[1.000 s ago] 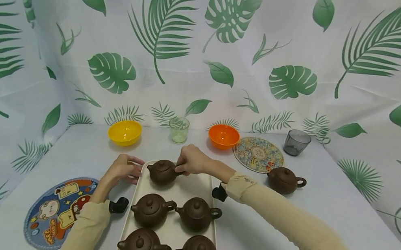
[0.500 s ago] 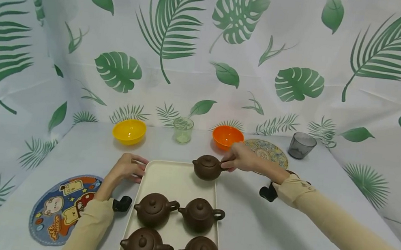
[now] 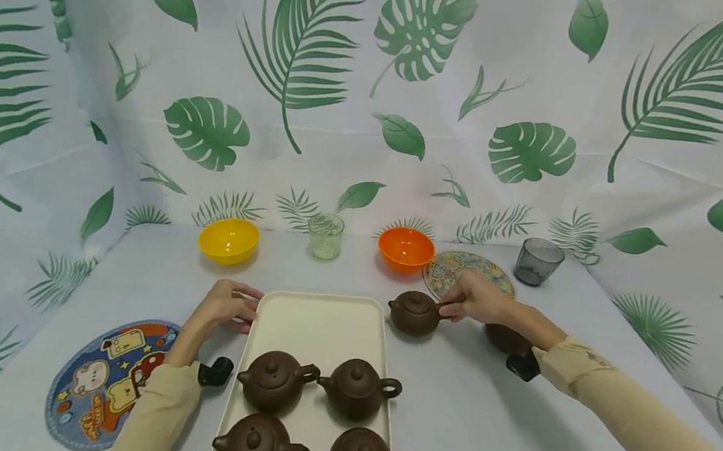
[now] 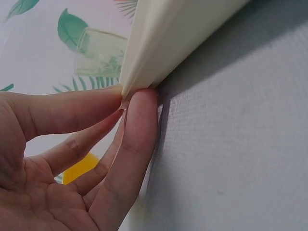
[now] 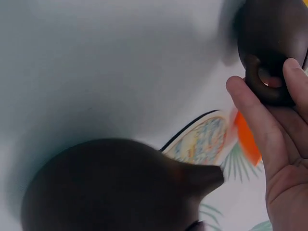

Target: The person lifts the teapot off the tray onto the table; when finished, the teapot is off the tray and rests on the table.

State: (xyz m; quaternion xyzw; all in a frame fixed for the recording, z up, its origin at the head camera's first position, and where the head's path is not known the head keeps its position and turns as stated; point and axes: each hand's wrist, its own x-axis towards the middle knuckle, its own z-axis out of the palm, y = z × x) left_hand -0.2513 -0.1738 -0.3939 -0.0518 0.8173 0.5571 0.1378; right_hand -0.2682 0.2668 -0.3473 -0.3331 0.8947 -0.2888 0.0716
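Observation:
My right hand [image 3: 476, 296] holds a small dark brown teapot [image 3: 415, 313] by its handle, just right of the cream tray [image 3: 319, 318]. In the right wrist view, finger and thumb lie on either side of that handle [image 5: 262, 89]. Whether its base touches the table is hard to tell. My left hand [image 3: 224, 305] pinches the tray's left rim near the far corner; the left wrist view shows the fingertips [image 4: 143, 113] on the rim. Several similar teapots, one of them a near-left teapot [image 3: 254, 449], stand on the tray's near part.
Another teapot [image 3: 505, 339] stands on the table, partly hidden by my right wrist. At the back are a yellow bowl [image 3: 229, 241], a green glass [image 3: 325, 236], an orange bowl [image 3: 406, 251], a patterned round mat [image 3: 446, 267] and a grey glass [image 3: 539, 262]. A blue cartoon mat [image 3: 85, 402] lies left.
My right hand has carried the small teapot from the tray's far left corner rightward past the tray's right rim. My left hand has stayed at the rim.

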